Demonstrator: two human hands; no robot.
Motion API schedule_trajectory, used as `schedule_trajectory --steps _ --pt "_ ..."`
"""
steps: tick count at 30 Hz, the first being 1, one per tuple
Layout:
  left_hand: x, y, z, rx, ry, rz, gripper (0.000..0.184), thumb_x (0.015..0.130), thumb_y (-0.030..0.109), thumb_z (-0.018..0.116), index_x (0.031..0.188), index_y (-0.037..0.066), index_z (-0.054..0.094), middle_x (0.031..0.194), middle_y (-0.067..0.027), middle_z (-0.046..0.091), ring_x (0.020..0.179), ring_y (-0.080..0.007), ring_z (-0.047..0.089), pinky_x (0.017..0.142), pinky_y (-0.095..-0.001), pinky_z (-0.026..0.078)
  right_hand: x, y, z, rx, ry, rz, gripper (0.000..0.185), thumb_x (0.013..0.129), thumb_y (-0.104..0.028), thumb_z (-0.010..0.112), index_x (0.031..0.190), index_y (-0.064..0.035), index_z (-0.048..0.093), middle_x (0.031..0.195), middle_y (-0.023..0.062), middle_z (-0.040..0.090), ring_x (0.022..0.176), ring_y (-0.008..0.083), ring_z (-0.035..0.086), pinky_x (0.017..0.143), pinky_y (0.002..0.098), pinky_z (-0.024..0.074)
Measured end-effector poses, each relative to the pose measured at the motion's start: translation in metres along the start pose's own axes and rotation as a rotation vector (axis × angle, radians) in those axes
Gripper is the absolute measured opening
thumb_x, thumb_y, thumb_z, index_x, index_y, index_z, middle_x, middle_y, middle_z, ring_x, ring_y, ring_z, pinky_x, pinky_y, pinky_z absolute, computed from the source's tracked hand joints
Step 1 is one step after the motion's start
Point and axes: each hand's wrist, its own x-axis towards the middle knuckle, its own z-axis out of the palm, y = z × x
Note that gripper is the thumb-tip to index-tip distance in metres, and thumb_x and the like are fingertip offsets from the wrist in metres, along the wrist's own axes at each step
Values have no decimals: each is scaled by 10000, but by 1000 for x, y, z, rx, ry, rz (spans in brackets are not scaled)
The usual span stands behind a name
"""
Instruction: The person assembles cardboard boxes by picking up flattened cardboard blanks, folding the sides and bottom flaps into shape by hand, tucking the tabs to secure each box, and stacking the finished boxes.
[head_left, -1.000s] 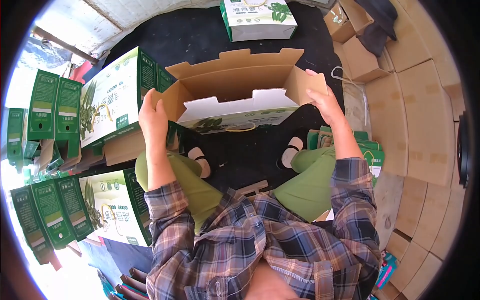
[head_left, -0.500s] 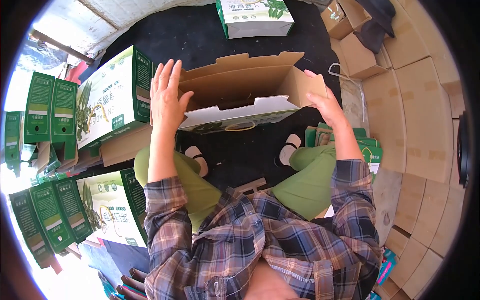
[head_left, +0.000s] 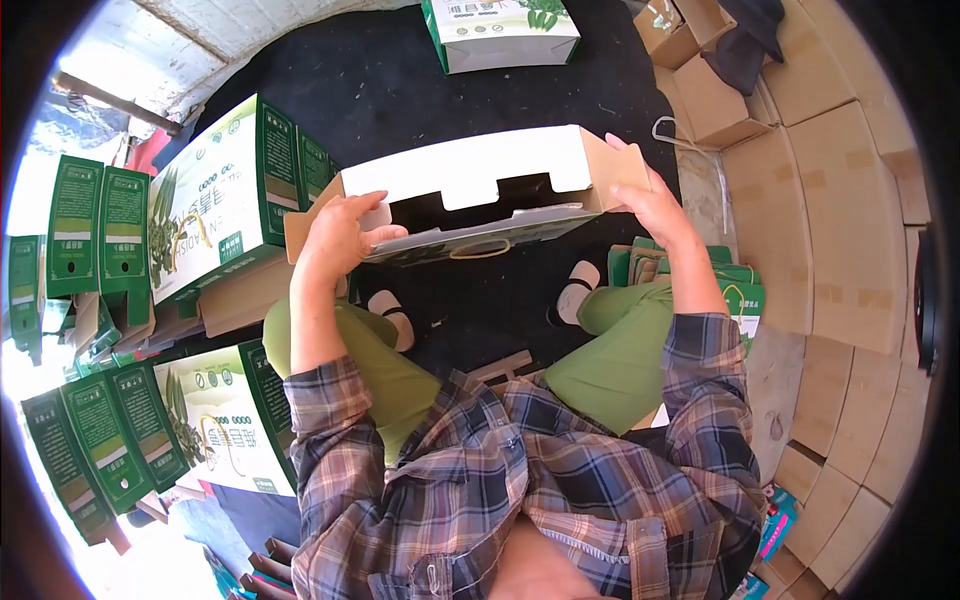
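Observation:
A cardboard gift box (head_left: 470,165) is held in front of me above my knees. Its broad white top flap, with cut-out notches along the near edge, leans over the opening, and dark gaps show where the inside is still visible. My left hand (head_left: 342,235) grips the left end, fingers bent over the flap's corner and thumb along the near wall. At the opposite end my right hand (head_left: 652,205) pinches the brown side flap (head_left: 606,172) between thumb and fingers. A yellow cord handle (head_left: 482,250) hangs on the near wall.
Green-and-white printed boxes (head_left: 205,205) stand in stacks at my left. Another printed box (head_left: 505,38) lies on the black floor sheet (head_left: 380,85) ahead. Brown cartons (head_left: 850,230) wall off the right side, and folded green packaging (head_left: 735,285) lies beside my right knee.
The far top flap has swung down toward me, showing its white face over the opening. My left hand has gone from flat and outstretched to curled over the flap's left corner.

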Motion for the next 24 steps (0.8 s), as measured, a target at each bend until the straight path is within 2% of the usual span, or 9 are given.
schedule_trajectory --steps 5,6,7,9,11,14,19,21,24 --pt "-2 -1 2 18 -30 23 769 601 464 796 1215 55 578 1110 -185 620 1114 -357 517 945 -427 423 -9 -14 8 -95 -168 -50 911 765 -245 721 1483 -131 171 1439 119 360 1235 197 437 997 332 387" --pt "-3 -3 5 68 -17 35 786 592 469 798 1221 54 573 1110 -185 621 1133 -356 503 961 -432 412 -3 -6 6 -45 -220 -104 758 795 -216 695 1440 -113 311 1465 118 332 1275 200 407 1016 335 366" --pt "-3 -4 6 118 -4 49 803 583 474 799 1227 54 568 1110 -185 621 1153 -355 488 976 -438 401 3 0 4 -45 -220 -103 758 795 -216 695 1440 -113 311 1465 118 332 1275 200 407 1016 335 366" --pt "-4 -3 8 121 1 61 800 587 478 795 1227 57 568 1108 -182 622 1134 -356 502 984 -442 395 10 4 5 -252 -171 23 558 821 -215 669 1329 -80 485 1464 101 341 1305 205 377 1034 349 347" --pt "-5 -2 8 128 7 72 796 590 481 791 1228 60 568 1106 -179 624 1116 -357 516 991 -446 388 9 5 15 -456 -145 -61 419 840 -221 642 1216 -47 583 1467 84 342 1321 226 360 1049 367 332" --pt "-10 1 5 138 104 174 696 618 406 799 1187 60 594 1094 -167 628 1053 -352 552 966 -441 406 6 1 24 -651 -169 -57 442 836 -225 637 1236 -51 565 1481 75 321 1338 268 340 1066 381 316" --pt "-25 20 -22 68 807 228 375 754 61 710 1121 45 637 929 -103 629 839 -201 602 760 -304 489 5 0 22 -659 -190 -36 500 823 -318 641 1249 -67 562 1500 62 281 1342 276 334 1084 367 287" --pt "-30 6 -24 -12 904 140 315 846 69 638 1160 55 616 849 -50 601 740 -138 564 668 -253 474 6 -1 23 -648 -199 -33 514 823 -328 638 1258 -66 554 1506 61 269 1347 276 325 1087 367 282" --pt "-36 -14 -16 -279 790 -74 416 907 217 600 1284 61 517 887 -42 609 787 -127 565 682 -250 470 8 0 23 -694 -206 -25 522 825 -329 637 1268 -68 546 1509 63 260 1348 273 322 1086 363 282"
